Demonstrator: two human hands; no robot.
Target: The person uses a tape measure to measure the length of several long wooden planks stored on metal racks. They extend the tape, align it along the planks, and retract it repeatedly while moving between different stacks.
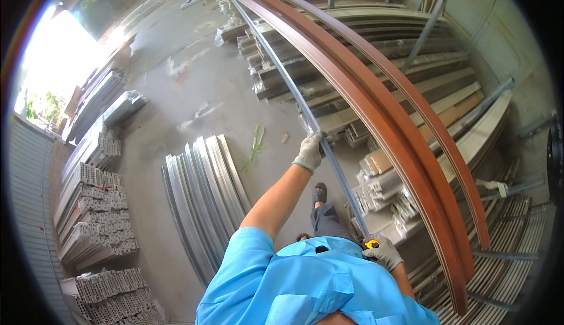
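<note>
A long thin grey metal strip (282,72) runs from near my body far out ahead, beside two long reddish-brown profiles (376,113). My left hand (309,152), in a grey work glove, is stretched out and closed around the strip partway along it. My right hand (383,251), also gloved, is close to my body at the strip's near end and grips a yellow tape measure (372,244). I wear a light blue shirt; my dark trouser leg and sandalled foot (319,194) show below.
Stacks of aluminium profiles (364,84) lie under the brown profiles and to the right. A bundle of silver channels (205,196) lies on the concrete floor at my left. More piled profiles (94,219) line the left wall. Metal rack posts (423,31) stand at right.
</note>
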